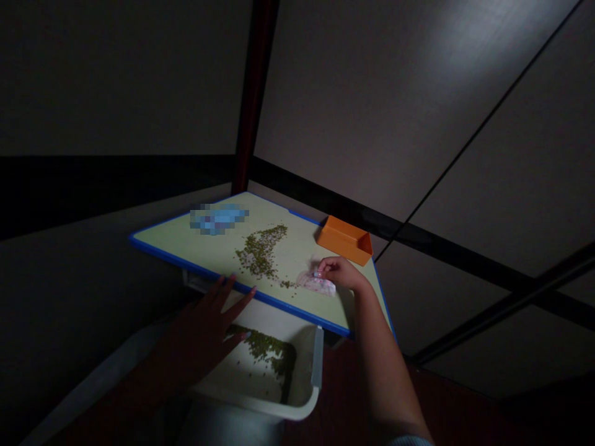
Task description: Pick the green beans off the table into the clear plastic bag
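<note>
Pale pink crumpled paper packet (317, 284) lay right of centre on the pale green, blue-edged tabletop (279, 214), its long axis slanting toward the lower right. Bunched fingers (320, 270) of the right hand (339, 274) rested on its upper left end, grip unclear; the left hand (199, 328), farther off, lay splayed open across the blue edge.

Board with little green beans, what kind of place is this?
Probably a small indoor work corner, maybe at home: beans are spread on a blue-edged board, more lie in a white plastic tub below it, and an orange tray sits nearby.
</note>
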Demonstrator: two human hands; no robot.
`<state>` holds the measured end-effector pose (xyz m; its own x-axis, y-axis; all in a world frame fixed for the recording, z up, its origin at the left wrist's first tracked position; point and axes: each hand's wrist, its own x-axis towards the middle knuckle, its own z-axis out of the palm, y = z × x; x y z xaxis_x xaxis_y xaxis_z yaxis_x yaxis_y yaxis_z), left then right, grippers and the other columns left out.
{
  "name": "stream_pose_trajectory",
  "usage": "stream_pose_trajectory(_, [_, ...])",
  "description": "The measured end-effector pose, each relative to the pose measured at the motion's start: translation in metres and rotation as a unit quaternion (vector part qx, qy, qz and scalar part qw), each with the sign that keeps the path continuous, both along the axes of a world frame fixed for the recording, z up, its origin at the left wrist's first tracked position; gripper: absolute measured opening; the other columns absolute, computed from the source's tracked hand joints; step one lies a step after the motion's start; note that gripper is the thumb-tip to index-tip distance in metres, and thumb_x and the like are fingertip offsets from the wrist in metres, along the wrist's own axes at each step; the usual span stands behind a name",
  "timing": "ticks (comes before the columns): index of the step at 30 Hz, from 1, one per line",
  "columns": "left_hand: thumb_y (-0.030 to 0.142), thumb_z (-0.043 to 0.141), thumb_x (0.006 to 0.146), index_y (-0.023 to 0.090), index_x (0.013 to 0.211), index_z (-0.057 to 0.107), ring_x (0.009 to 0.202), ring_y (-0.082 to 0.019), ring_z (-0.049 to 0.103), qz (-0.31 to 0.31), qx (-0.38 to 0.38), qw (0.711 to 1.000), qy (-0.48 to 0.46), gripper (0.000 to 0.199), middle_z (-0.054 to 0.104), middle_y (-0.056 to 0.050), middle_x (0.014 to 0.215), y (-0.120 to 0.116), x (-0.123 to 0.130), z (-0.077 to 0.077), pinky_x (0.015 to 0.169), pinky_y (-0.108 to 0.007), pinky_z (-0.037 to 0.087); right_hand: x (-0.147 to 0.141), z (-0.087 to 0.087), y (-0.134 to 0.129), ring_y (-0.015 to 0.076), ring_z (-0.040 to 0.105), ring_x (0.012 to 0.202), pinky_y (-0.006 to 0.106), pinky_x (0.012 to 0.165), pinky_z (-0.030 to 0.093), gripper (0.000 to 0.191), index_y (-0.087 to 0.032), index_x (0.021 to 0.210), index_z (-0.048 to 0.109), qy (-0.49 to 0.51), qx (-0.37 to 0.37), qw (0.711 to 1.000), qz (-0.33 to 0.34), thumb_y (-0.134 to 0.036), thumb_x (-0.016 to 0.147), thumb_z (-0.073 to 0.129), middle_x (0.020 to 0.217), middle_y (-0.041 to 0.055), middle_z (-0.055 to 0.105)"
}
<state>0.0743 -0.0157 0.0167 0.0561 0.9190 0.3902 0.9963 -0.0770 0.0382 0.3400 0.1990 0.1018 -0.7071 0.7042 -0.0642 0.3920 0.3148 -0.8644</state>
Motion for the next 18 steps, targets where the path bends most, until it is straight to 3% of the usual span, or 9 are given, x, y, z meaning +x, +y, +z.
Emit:
stream_pose_trajectory(6, [0.046, 0.057, 0.083, 0.034, 0.145, 0.04, 0.143, -0.039, 0.034, 0.003, 0.007, 1.0, 0.001, 0.065, 0.035, -0.014, 0.157, 0.0027, -0.0028, -0.0077, 0.094, -0.052, 0.05, 0.0022, -0.0004, 0.0021, 0.0079, 0.048, 0.049, 0.02, 0.049, 0.033, 0.04, -0.014, 0.069, 0.062, 0.022, 0.002, 1.0, -0.003, -0.047, 0.059, 0.082, 0.054, -0.0022, 0.058])
stream_pose_trajectory(18, [0.046, 0.055, 0.084, 0.034, 0.145, 0.04, 0.144, -0.039, 0.031, 0.006, -0.021, 1.0, -0.003, 0.064, 0.033, -0.016, 0.157, 0.0004, 0.0, 0.0013, 0.095, -0.053, 0.049, 0.0017, -0.0003, 0.0016, 0.0088, 0.052, 0.049, 0.02, 0.049, 0.037, 0.035, -0.015, 0.07, 0.062, 0.004, -0.013, 1.0, 0.014, -0.043, 0.062, 0.08, 0.055, -0.002, 0.061])
